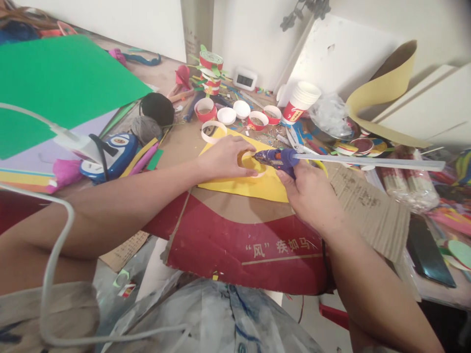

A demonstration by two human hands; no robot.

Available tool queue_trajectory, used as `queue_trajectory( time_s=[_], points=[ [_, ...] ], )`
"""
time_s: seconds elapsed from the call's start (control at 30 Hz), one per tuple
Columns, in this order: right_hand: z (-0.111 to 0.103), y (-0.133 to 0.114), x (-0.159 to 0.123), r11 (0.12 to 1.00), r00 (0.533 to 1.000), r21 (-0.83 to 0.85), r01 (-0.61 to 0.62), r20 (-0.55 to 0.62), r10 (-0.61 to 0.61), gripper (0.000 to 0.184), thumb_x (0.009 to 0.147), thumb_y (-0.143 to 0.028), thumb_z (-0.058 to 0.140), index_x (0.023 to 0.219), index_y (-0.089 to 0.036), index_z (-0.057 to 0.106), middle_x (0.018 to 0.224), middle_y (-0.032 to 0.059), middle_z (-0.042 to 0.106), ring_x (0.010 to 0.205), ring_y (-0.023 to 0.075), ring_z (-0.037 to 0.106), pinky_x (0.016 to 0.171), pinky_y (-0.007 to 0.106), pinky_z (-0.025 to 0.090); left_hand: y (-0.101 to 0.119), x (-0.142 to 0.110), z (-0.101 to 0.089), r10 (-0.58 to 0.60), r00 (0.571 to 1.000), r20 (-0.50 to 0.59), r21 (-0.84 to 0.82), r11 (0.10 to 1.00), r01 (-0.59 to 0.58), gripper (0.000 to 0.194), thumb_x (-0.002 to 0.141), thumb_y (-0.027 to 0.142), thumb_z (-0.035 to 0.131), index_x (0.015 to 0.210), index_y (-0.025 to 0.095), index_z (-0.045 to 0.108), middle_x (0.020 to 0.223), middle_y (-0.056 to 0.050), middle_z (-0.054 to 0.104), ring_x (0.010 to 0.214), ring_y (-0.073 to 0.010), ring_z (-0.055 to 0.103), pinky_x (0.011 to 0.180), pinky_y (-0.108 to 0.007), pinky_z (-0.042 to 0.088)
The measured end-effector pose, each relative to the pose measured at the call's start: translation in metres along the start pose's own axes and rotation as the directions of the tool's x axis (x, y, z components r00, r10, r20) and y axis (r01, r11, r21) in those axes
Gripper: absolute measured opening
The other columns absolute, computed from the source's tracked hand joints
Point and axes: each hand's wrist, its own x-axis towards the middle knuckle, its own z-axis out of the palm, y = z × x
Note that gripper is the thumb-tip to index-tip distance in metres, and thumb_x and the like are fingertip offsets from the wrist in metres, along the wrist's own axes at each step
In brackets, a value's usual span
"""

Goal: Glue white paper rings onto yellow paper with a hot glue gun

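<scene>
My left hand [226, 159] curves its fingers and thumb around a paper ring [260, 173], which rests on a sheet of yellow paper [228, 182]. Most of the ring is hidden behind the fingers. In my right hand [311, 193] is a blue hot glue gun [277, 158]. Its nozzle points left, at the near edge of the ring. From the back of the gun a long translucent glue stick [371, 161] sticks out to the right. A second white paper ring [209, 139] lies at the far left corner of the yellow sheet.
Red-and-white cup rings [206, 110] and stacked paper cups [301, 100] stand behind the sheet. Scissors [296, 142] lie near the glue gun. Green sheet [66, 88] and blue device [110, 157] are left; corrugated cardboard [368, 206] and phone [430, 250] right. A white cable [51, 264] hangs in front.
</scene>
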Motion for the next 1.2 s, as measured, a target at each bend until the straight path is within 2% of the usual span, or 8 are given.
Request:
queue_trajectory(
  time_s=[0.23, 0.37, 0.53, 0.7, 0.83, 0.97, 1.03, 1.2],
  points=[
    [0.012, 0.005, 0.004, 0.998, 0.997, 0.041, 0.046, -0.059, -0.044, 0.043, 0.109, -0.043, 0.041, 0.116, -0.012, 0.07, 0.099, 0.023, 0.078, 0.089, 0.0401, 0.073, 0.079, 0.05, 0.055, 0.0, 0.0, -0.001, 0.011, 1.0, 0.0, 0.014, 1.0, -0.011, 0.054, 0.083, 0.058, 0.082, 0.121, 0.02, 0.079, 0.127, -0.012, 0.079, 0.123, -0.0346, 0.069, 0.111, -0.048, 0.05],
    [0.006, 0.007, 0.003, 0.994, 1.0, 0.107, 0.013, -0.016, -0.011, 0.041, 0.108, -0.046, 0.044, 0.12, -0.014, 0.068, 0.104, 0.0232, 0.077, 0.098, 0.0424, 0.074, 0.085, 0.054, 0.057, 0.0, 0.0, -0.001, 0.011, 1.0, -0.006, 0.013, 1.0, -0.011, 0.056, 0.083, 0.057, 0.082, 0.122, 0.017, 0.079, 0.126, -0.014, 0.08, 0.123, -0.0348, 0.07, 0.11, -0.047, 0.051],
    [-0.003, 0.016, -0.001, 0.974, 0.998, 0.226, 0.02, -0.065, -0.006, 0.041, 0.107, -0.053, 0.048, 0.119, -0.019, 0.069, 0.107, 0.0206, 0.078, 0.103, 0.0427, 0.073, 0.087, 0.054, 0.056, 0.0, -0.001, 0.0, -0.001, 1.0, -0.012, 0.004, 1.0, 0.001, 0.057, 0.082, 0.055, 0.083, 0.124, 0.017, 0.079, 0.131, -0.014, 0.079, 0.126, -0.0346, 0.069, 0.113, -0.047, 0.051],
    [-0.008, 0.023, -0.002, 0.943, 0.993, 0.33, 0.035, -0.114, 0.003, 0.035, 0.105, -0.054, 0.054, 0.105, -0.023, 0.07, 0.096, 0.0149, 0.077, 0.091, 0.0355, 0.071, 0.079, 0.047, 0.054, 0.003, -0.002, -0.003, -0.021, 1.0, 0.01, -0.002, 1.0, 0.021, 0.055, 0.084, 0.053, 0.081, 0.125, 0.016, 0.08, 0.132, -0.014, 0.079, 0.126, -0.0346, 0.069, 0.112, -0.046, 0.051],
    [-0.013, 0.03, -0.001, 0.899, 0.996, 0.438, -0.028, -0.064, 0.062, 0.042, 0.102, -0.062, 0.058, 0.086, -0.024, 0.068, 0.08, 0.0086, 0.069, 0.078, 0.0272, 0.065, 0.071, 0.04, 0.049, 0.005, -0.002, -0.005, -0.023, 0.999, 0.025, -0.006, 1.0, 0.023, 0.052, 0.085, 0.053, 0.08, 0.125, 0.02, 0.08, 0.132, -0.012, 0.079, 0.128, -0.0341, 0.068, 0.115, -0.047, 0.05],
    [-0.016, 0.041, 0.003, 0.755, 0.985, 0.633, -0.171, 0.106, 0.134, 0.054, 0.098, -0.073, 0.062, 0.08, -0.023, 0.07, 0.062, 0.0023, 0.059, 0.059, 0.0181, 0.052, 0.058, 0.034, 0.04, 0.004, -0.001, -0.006, -0.041, 0.999, 0.036, -0.002, 0.999, 0.041, 0.055, 0.085, 0.055, 0.08, 0.127, 0.02, 0.08, 0.133, -0.013, 0.078, 0.13, -0.0348, 0.067, 0.116, -0.048, 0.049],
    [-0.016, 0.046, 0.006, 0.64, 0.976, 0.737, -0.215, 0.175, 0.126, 0.057, 0.093, -0.077, 0.068, 0.078, -0.023, 0.07, 0.059, 0.002, 0.059, 0.055, 0.0163, 0.05, 0.054, 0.033, 0.037, 0.004, -0.001, -0.006, -0.051, 0.998, 0.041, -0.001, 0.999, 0.051, 0.057, 0.084, 0.057, 0.08, 0.127, 0.018, 0.079, 0.133, -0.013, 0.078, 0.13, -0.035, 0.067, 0.116, -0.049, 0.049],
    [-0.017, 0.052, 0.013, 0.322, 0.966, 0.912, -0.254, 0.222, 0.132, 0.054, 0.078, -0.076, 0.085, 0.075, -0.025, 0.068, 0.062, 0.0022, 0.062, 0.053, 0.0153, 0.052, 0.046, 0.03, 0.039, 0.007, -0.002, -0.009, -0.062, 0.996, 0.057, 0.022, 0.998, 0.061, 0.057, 0.084, 0.058, 0.08, 0.125, 0.019, 0.078, 0.133, -0.013, 0.078, 0.129, -0.0348, 0.067, 0.116, -0.05, 0.049]
  ],
)
